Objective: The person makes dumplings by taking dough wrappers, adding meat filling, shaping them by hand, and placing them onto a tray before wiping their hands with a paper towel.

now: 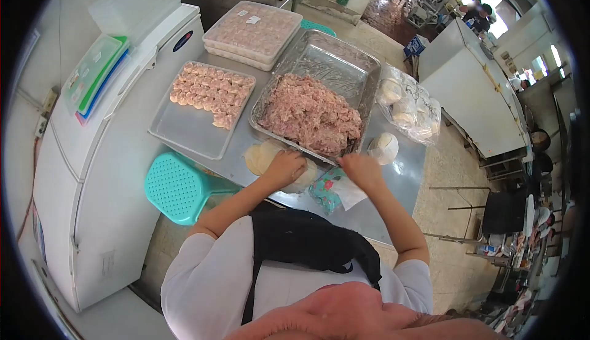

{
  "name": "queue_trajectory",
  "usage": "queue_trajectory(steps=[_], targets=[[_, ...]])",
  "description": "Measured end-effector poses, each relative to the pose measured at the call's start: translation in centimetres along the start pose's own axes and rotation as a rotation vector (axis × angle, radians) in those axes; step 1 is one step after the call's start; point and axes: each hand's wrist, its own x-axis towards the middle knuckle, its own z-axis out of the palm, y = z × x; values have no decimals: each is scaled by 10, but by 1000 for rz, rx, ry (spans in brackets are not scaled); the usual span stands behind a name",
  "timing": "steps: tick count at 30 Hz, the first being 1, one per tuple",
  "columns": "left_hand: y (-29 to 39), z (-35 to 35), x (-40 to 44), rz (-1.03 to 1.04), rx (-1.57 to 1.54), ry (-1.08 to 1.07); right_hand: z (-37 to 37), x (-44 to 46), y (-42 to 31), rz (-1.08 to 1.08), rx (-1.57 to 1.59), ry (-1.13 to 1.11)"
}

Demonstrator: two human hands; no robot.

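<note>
Several thin round dough wrappers (253, 159) lie at the table's front edge. My left hand (289, 168) is over them with its fingers curled, and a pale wrapper shows beneath it. Just behind sits a deep metal pan (340, 51) with a large mound of raw minced meat (310, 112). At the pan's front right corner is my right hand (361, 171), fingers pressed together; what they hold is hidden. Between my hands lie a patterned turquoise cloth (326, 191) and a white paper or cloth piece (349, 193). A plastic tray (190, 132) to the left bears rows of filled dumplings (209, 90).
Lidded trays (252, 29) are stacked at the back left. Bagged round wrappers (409, 103) and a separate wrapper stack (383, 148) lie on the right. A turquoise stool (175, 186) and white freezer (123, 174) stand left. Another person (478, 15) is in the far background.
</note>
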Motion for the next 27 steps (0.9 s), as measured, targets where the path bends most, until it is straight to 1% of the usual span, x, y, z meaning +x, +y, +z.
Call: queue_trajectory(steps=[2,4,5,7,8,10,11,13,14,16,19,20,22,23,25,26,27], targets=[[-5,3,1,-57,-82,25,-7,-6,3,-80,-36,-44],[-7,3,0,-121,-200,46,-21,5,22,-95,6,46],[-4,2,-4,-187,-357,66,-25,14,31,-99,30,89],[11,-13,-9,-317,-668,110,-28,38,43,-36,1,149],[9,-12,-13,-372,-731,111,-28,47,46,-1,-12,180],[1,-12,-20,-479,-859,109,13,62,50,-51,-48,128],[1,-18,-23,-508,-896,143,28,69,50,-77,-68,103],[3,-34,-28,-568,-970,211,29,53,29,-93,-14,167],[0,-38,-30,-567,-1170,277,26,41,21,-102,12,195],[-3,-46,-29,-549,-1578,413,9,20,16,-137,4,98],[7,-74,-24,-529,-1812,437,-17,13,25,-171,-17,4],[3,-73,-22,-544,-1622,418,-21,14,28,-180,-25,-18],[-6,-71,-19,-560,-1241,374,-23,26,28,-135,-9,64],[-9,-69,-17,-539,-1389,425,-22,29,24,-109,2,105],[-13,-71,-11,-485,-1682,526,1,22,-1,-125,0,56],[-15,-75,-10,-479,-1766,517,10,20,-9,-131,-1,32],[-14,-82,-9,-475,-1851,506,1,21,-10,-120,5,7]])
